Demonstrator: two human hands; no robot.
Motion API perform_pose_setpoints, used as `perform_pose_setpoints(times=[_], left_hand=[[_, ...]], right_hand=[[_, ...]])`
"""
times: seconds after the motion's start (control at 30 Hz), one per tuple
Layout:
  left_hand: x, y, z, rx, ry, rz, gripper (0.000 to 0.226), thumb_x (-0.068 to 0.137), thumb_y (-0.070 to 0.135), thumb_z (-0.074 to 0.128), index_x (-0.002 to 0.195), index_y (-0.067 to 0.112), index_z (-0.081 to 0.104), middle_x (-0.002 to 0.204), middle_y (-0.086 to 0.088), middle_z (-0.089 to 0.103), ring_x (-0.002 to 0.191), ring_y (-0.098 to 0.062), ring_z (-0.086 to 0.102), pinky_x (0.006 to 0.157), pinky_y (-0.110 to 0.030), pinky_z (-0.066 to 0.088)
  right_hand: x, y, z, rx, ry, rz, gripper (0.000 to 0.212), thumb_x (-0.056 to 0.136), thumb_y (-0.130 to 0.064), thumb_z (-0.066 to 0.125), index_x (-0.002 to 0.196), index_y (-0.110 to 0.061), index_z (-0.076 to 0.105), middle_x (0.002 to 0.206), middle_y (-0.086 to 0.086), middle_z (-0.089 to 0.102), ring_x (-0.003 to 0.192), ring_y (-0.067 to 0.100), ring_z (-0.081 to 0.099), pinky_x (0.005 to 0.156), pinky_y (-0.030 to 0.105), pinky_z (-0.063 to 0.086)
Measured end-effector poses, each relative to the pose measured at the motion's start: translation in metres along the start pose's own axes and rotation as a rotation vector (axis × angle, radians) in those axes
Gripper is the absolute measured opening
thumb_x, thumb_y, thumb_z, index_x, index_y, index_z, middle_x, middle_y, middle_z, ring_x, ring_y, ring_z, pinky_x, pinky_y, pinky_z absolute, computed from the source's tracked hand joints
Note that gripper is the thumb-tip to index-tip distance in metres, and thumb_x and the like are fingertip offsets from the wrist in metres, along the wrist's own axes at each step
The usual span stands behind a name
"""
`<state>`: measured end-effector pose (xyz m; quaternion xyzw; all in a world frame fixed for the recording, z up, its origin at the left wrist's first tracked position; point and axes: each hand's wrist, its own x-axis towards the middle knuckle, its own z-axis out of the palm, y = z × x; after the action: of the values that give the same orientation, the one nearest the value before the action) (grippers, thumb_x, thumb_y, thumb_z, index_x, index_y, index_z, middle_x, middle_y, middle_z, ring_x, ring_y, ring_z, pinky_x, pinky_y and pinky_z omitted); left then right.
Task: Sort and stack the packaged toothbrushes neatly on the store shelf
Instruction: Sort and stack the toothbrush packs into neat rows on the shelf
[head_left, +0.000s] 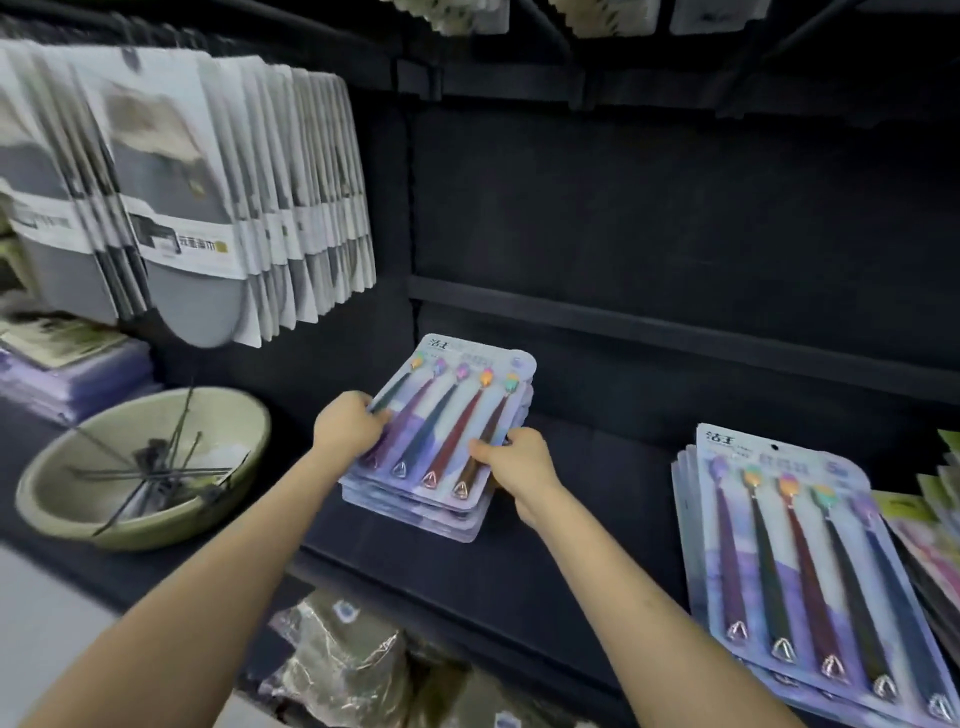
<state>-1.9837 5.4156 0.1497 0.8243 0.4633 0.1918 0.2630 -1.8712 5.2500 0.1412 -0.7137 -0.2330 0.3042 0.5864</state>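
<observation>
At the far left hang grey packets (182, 208); below them sits a green bowl (171, 535) holding metal rods. The left hand (348, 426) curls round the left edge of the toothbrush stack (441, 441) on the dark shelf (597, 493) and the right hand (514, 462) pinches its right edge. The long axis runs near-left to far-right, brush heads far. A second stack (810, 571) lies at the right, heads also far.
</observation>
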Motion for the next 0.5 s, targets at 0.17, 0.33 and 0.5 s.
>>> perform_pose_setpoints(times=[0.17, 0.33, 0.5], left_hand=[[0.01, -0.012, 0.01, 0.019, 0.004, -0.013, 0.027, 0.093, 0.026, 0.055, 0.072, 0.009, 0.053, 0.078, -0.011, 0.059, 0.083, -0.034, 0.058, 0.068, -0.032, 0.04], [0.012, -0.018, 0.014, -0.044, -0.028, 0.016, 0.02, 0.095, 0.026, 0.052, 0.091, 0.007, 0.059, 0.085, -0.01, 0.061, 0.08, -0.029, 0.054, 0.068, -0.03, 0.039], [0.009, -0.018, 0.013, -0.08, -0.062, 0.033, 0.018, 0.095, 0.024, 0.051, 0.091, 0.008, 0.059, 0.082, -0.006, 0.06, 0.081, -0.027, 0.056, 0.067, -0.03, 0.037]], right_hand=[[0.01, 0.004, 0.008, -0.166, 0.035, 0.036, 0.025, 0.082, -0.012, 0.065, 0.097, 0.008, 0.066, 0.095, 0.023, 0.069, 0.074, 0.026, 0.062, 0.063, 0.037, 0.049], [0.008, 0.005, 0.01, -0.215, 0.053, 0.034, 0.03, 0.081, -0.016, 0.062, 0.098, 0.008, 0.065, 0.094, 0.022, 0.07, 0.069, 0.025, 0.06, 0.066, 0.041, 0.053], [0.001, 0.008, 0.008, -0.153, 0.06, 0.037, 0.021, 0.082, -0.011, 0.061, 0.089, 0.008, 0.065, 0.08, 0.015, 0.062, 0.068, 0.023, 0.056, 0.061, 0.036, 0.046]])
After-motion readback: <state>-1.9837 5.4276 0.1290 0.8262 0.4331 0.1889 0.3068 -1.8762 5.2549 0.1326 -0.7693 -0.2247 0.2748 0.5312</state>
